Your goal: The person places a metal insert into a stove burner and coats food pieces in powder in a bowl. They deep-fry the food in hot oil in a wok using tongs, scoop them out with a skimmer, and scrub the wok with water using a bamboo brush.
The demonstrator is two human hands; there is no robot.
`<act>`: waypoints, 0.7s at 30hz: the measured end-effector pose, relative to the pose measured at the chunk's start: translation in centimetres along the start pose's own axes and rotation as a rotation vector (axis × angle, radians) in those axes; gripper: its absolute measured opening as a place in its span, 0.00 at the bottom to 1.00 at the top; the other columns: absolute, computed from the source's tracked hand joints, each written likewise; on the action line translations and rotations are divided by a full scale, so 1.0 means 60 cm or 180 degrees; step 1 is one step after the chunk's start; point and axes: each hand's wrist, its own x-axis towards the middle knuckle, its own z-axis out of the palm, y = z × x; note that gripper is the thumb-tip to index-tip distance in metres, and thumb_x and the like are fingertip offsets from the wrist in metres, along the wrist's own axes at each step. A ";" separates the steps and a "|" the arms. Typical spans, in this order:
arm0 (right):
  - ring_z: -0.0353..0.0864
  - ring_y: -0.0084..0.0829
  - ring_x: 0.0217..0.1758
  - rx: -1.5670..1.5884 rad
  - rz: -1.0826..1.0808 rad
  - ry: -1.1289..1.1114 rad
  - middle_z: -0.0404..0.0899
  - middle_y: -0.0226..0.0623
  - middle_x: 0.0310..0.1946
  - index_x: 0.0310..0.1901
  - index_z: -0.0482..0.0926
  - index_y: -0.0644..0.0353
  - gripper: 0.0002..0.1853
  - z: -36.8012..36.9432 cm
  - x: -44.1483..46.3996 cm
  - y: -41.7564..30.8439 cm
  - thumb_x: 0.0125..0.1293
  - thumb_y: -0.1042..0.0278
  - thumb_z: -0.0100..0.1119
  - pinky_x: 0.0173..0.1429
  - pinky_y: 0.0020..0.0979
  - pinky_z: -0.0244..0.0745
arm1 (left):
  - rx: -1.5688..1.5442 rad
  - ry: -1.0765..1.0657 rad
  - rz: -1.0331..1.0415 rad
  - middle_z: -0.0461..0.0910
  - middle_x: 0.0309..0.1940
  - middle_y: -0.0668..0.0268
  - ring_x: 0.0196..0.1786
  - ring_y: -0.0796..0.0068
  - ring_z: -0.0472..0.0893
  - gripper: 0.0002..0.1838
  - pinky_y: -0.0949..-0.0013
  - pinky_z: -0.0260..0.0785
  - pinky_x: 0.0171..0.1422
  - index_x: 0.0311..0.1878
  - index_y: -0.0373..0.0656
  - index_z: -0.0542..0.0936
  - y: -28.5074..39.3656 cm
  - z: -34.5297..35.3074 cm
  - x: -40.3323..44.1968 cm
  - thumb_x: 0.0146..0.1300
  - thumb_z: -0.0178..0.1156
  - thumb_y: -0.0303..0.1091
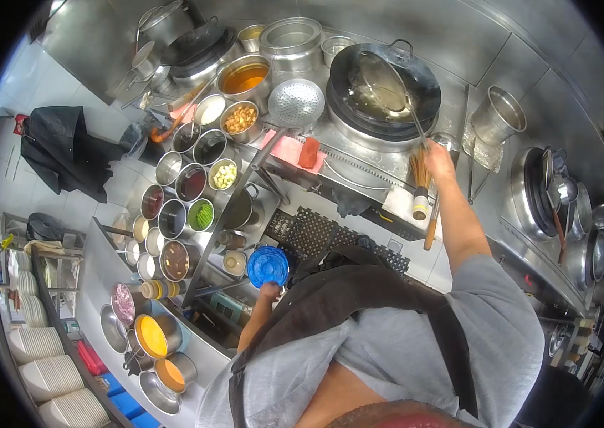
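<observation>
My right hand [439, 158] is closed around the long handle of a round strainer [382, 80], whose head rests inside the black wok [422, 96] on the stove. Some liquid shows in the wok, though what else lies in it is unclear. Just below that hand are a bamboo brush [420, 175] and a wooden handle end [431, 234], which lines up with the strainer's shaft. Down at my left side, my left hand [270, 291] grips the rim of a blue plastic bowl [268, 265]. Its inside looks blue, with no food that I can make out.
A perforated ladle [296, 103] lies left of the wok. Metal pots of sauces and chopped ingredients, including diced white pieces [223, 175] and green vegetables [201, 214], crowd the left counter. A red cloth [308, 153] sits on the stove edge. Stacked plates [34, 344] stand lower left.
</observation>
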 end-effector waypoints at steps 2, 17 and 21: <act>0.73 0.49 0.54 0.0041 0.0096 -0.0079 0.76 0.55 0.46 0.54 0.74 0.59 0.21 -0.015 0.002 0.001 0.57 0.72 0.47 0.59 0.41 0.67 | 0.0258 -0.0074 0.0150 0.83 0.35 0.56 0.36 0.65 0.83 0.17 0.66 0.76 0.40 0.46 0.44 0.81 -0.064 0.023 0.004 0.53 0.57 0.38; 0.67 0.25 0.10 0.2846 0.1020 -0.1253 0.70 0.32 0.15 0.41 0.74 0.64 0.09 -0.002 0.018 0.064 0.59 0.75 0.49 0.13 0.27 0.60 | 0.1323 0.0392 0.0907 0.83 0.31 0.59 0.34 0.66 0.83 0.15 0.68 0.76 0.37 0.43 0.45 0.82 -0.113 0.118 0.144 0.53 0.57 0.38; 0.64 0.24 0.09 0.3553 0.1194 -0.1381 0.70 0.32 0.15 0.39 0.73 0.63 0.07 0.007 0.011 0.029 0.59 0.76 0.50 0.12 0.27 0.59 | -0.0413 0.0044 -0.0262 0.83 0.30 0.60 0.37 0.65 0.83 0.13 0.67 0.76 0.38 0.40 0.47 0.82 -0.008 0.069 0.086 0.52 0.57 0.37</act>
